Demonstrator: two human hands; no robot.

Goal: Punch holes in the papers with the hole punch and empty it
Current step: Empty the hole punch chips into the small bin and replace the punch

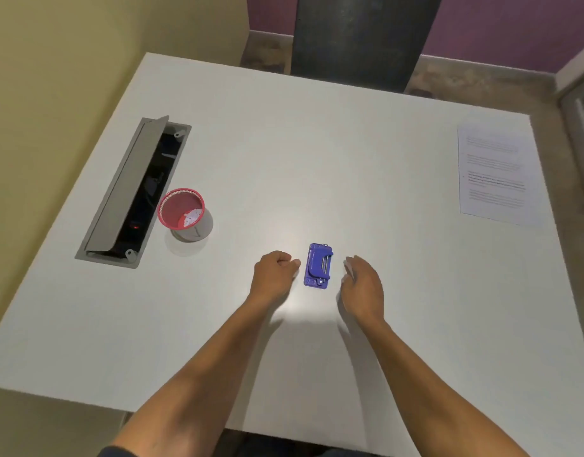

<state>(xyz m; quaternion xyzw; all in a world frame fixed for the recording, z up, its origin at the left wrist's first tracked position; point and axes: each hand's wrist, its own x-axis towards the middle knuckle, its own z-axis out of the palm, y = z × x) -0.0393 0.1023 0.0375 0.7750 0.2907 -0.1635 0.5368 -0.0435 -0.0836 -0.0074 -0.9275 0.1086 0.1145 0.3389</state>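
Note:
A small blue hole punch (318,265) lies on the white table (317,159), between my two hands. My left hand (273,274) rests just to its left, fingers curled into a loose fist, holding nothing. To the punch's right, my right hand (363,285) hovers with fingers slightly bent and apart, not touching it. A stack of printed papers (493,174) lies flat near the far right edge. At the left stands a red mesh cup (182,211) with white paper bits at its bottom.
An open cable hatch (132,192) with a raised grey lid is set into the table at the left, next to the cup. A dark pillar (359,37) stands beyond the far edge. A yellow wall runs along the left.

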